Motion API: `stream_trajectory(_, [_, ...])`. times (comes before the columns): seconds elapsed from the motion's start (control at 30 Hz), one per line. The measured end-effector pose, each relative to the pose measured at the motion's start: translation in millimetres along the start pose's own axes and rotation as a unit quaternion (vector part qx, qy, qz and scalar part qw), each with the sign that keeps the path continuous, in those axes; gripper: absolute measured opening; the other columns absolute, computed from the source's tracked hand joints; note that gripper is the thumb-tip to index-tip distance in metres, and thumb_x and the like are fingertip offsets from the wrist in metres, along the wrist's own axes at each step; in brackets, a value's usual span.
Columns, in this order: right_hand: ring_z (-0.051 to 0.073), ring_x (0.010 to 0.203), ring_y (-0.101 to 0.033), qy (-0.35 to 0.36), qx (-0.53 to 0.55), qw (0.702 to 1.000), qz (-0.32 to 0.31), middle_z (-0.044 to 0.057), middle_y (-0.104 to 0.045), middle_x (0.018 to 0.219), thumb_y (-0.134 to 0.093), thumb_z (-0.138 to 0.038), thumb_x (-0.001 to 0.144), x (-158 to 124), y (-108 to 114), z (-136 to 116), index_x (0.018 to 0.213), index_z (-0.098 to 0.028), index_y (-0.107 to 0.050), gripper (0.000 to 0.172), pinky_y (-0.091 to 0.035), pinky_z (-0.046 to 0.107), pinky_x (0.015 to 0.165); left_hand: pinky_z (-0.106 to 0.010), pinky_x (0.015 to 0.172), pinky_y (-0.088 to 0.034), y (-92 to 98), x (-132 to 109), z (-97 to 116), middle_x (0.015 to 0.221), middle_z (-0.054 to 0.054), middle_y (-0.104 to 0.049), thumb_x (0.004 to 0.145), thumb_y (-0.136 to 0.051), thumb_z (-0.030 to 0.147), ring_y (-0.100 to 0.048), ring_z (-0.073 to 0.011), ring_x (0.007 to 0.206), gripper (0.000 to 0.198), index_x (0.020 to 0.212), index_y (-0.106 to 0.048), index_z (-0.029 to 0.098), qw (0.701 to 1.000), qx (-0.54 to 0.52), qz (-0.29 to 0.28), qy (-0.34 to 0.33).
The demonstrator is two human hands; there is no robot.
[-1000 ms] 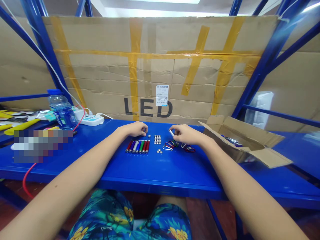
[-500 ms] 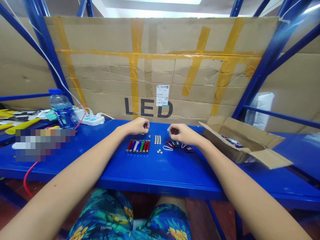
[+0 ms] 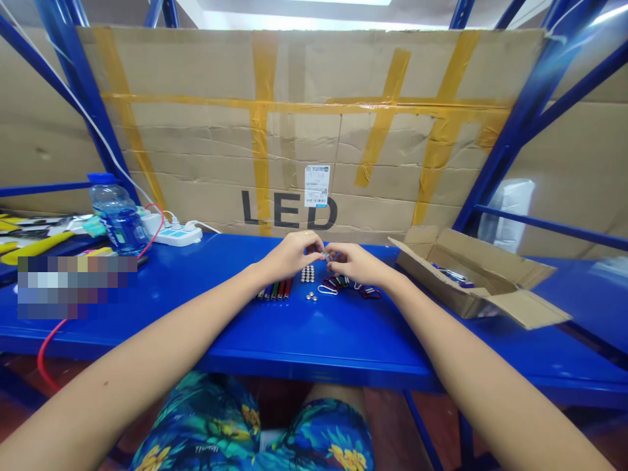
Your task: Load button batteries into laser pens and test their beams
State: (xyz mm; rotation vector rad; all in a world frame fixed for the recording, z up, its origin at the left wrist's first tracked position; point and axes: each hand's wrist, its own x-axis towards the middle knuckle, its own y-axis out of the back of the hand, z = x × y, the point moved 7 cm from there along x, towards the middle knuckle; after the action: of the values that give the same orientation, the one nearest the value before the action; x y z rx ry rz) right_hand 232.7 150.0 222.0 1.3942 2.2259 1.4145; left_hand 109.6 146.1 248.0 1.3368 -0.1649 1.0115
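Observation:
My left hand [image 3: 297, 254] and my right hand [image 3: 357, 263] meet above the blue table, fingertips pinched close together. A small silvery piece [image 3: 326, 256] sits in my right fingertips; its kind is too small to tell. My left thumb and finger press up against it, and whatever they pinch is hidden. Below the hands stand rows of button cells [image 3: 307, 274], with several loose round silver cells [image 3: 311, 297] nearer me. Coloured metal tubes [image 3: 280, 290] lie side by side under my left wrist, partly covered. A fan of carabiners [image 3: 328, 290] lies under my right hand.
An open cardboard box [image 3: 441, 291] with small items stands at the right. On the left are a blue-capped bottle [image 3: 115, 219], a white power strip [image 3: 179, 234], a red cable [image 3: 44, 356] and yellow-handled tools [image 3: 42, 247]. A large cardboard sheet [image 3: 210, 144] closes off the back.
My left hand has moved right from beyond the tubes to meet my right hand at the silvery piece. The right hand has stayed nearly in place. The view has shifted slightly.

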Motion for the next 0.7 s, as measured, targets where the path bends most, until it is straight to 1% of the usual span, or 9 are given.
stream_trajectory(0.13, [0.015, 0.075, -0.06, 0.008, 0.0, 1.0, 0.002, 0.001, -0.064, 0.082, -0.05, -0.011, 0.077, 1, 0, -1, 0.088, -0.018, -0.059, 0.016, -0.044, 0.027, 0.069, -0.027, 0.072, -0.047, 0.3, -1, 1, 0.082, -0.002, -0.065, 0.085, -0.063, 0.02, -0.059, -0.0124, 0.075, 0.004, 0.087, -0.064, 0.017, 0.999, 0.013, 0.006, -0.03])
stream_trajectory(0.27, [0.015, 0.071, -0.064, -0.023, 0.06, 0.998, -0.007, 0.002, -0.065, 0.085, -0.05, -0.013, 0.079, 1, -3, 4, 0.09, -0.018, -0.057, 0.014, -0.047, 0.027, 0.065, -0.028, 0.075, -0.046, -2.3, -2, 4, 0.085, -0.004, -0.066, 0.089, -0.058, 0.022, -0.059, -0.0135, 0.08, 0.008, 0.089, -0.065, 0.018, 0.998, 0.026, -0.002, -0.056])
stream_trajectory(0.33, [0.014, 0.068, -0.064, -0.028, 0.084, 0.996, -0.002, 0.002, -0.064, 0.084, -0.051, -0.014, 0.079, 1, -4, 7, 0.088, -0.018, -0.057, 0.012, -0.048, 0.027, 0.064, -0.028, 0.075, -0.046, -4.2, -3, 6, 0.086, -0.004, -0.066, 0.091, -0.056, 0.023, -0.059, -0.0136, 0.08, 0.012, 0.089, -0.066, 0.018, 0.997, 0.037, -0.009, -0.068])
stream_trajectory(0.4, [0.014, 0.069, -0.062, -0.019, 0.08, 0.997, 0.01, 0.001, -0.063, 0.081, -0.052, -0.014, 0.078, 2, -2, 9, 0.087, -0.018, -0.057, 0.011, -0.048, 0.027, 0.065, -0.028, 0.074, -0.045, -5.2, -3, 7, 0.088, -0.005, -0.066, 0.091, -0.055, 0.025, -0.059, -0.0137, 0.08, 0.014, 0.09, -0.067, 0.019, 0.996, 0.057, -0.022, -0.071])
stream_trajectory(0.47, [0.015, 0.073, -0.06, -0.002, 0.057, 0.998, 0.027, 0.001, -0.063, 0.08, -0.053, -0.014, 0.076, 4, 1, 10, 0.086, -0.018, -0.059, 0.012, -0.048, 0.028, 0.069, -0.028, 0.075, -0.044, -1.9, -2, 5, 0.09, -0.005, -0.066, 0.091, -0.052, 0.026, -0.059, -0.0144, 0.081, 0.017, 0.093, -0.068, 0.02, 0.994, 0.081, -0.029, -0.061])
stream_trajectory(0.53, [0.016, 0.079, -0.059, 0.015, 0.03, 0.998, 0.045, 0.002, -0.064, 0.083, -0.053, -0.012, 0.074, 4, 5, 10, 0.085, -0.017, -0.061, 0.014, -0.047, 0.03, 0.075, -0.03, 0.077, -0.044, 7.0, 0, -2, 0.091, -0.006, -0.068, 0.091, -0.05, 0.025, -0.06, -0.0159, 0.084, 0.019, 0.096, -0.068, 0.019, 0.993, 0.11, -0.026, -0.041])
stream_trajectory(0.6, [0.016, 0.083, -0.059, 0.024, 0.011, 0.998, 0.054, 0.003, -0.065, 0.087, -0.051, -0.009, 0.073, 4, 8, 9, 0.084, -0.017, -0.062, 0.017, -0.047, 0.031, 0.079, -0.031, 0.079, -0.044, 17.6, 1, -15, 0.094, -0.007, -0.068, 0.09, -0.049, 0.024, -0.06, -0.0175, 0.087, 0.022, 0.099, -0.068, 0.018, 0.988, 0.149, -0.032, -0.012])
stream_trajectory(0.63, [0.017, 0.085, -0.059, 0.027, 0.004, 0.998, 0.055, 0.003, -0.065, 0.089, -0.051, -0.009, 0.073, 4, 9, 9, 0.084, -0.017, -0.063, 0.019, -0.046, 0.032, 0.08, -0.031, 0.081, -0.043, 21.4, 1, -24, 0.096, -0.008, -0.068, 0.089, -0.049, 0.024, -0.06, -0.0183, 0.089, 0.022, 0.098, -0.069, 0.018, 0.984, 0.171, -0.048, 0.003])
stream_trajectory(0.7, [0.017, 0.087, -0.06, 0.03, -0.004, 0.998, 0.053, 0.004, -0.065, 0.091, -0.05, -0.008, 0.073, 4, 9, 8, 0.084, -0.018, -0.064, 0.021, -0.047, 0.032, 0.082, -0.031, 0.082, -0.043, 24.1, -2, -47, 0.097, -0.008, -0.069, 0.086, -0.05, 0.022, -0.06, -0.0199, 0.092, 0.023, 0.096, -0.071, 0.018, 0.974, 0.197, -0.106, 0.04])
